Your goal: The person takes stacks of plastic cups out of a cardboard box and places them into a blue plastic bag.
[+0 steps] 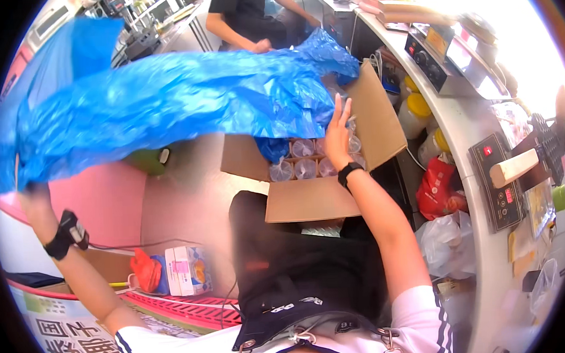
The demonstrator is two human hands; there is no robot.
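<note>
A long, crinkled blue plastic bag stretches across the upper part of the head view, from the far left to an open cardboard box. My left hand is raised at the far left and grips the bag's end; the plastic hides most of its fingers. My right hand is above the box with its fingers stretched out, against the bag's right part. Inside the box stand several clear plastic cups in rows. Part of the bag hangs down into the box, covering its far left corner.
Another person in a dark top is beyond the box. A counter with a hot plate runs along the right. Below it are yellow-lidded jars, a red bag and a white plastic bag. A small carton sits at the left.
</note>
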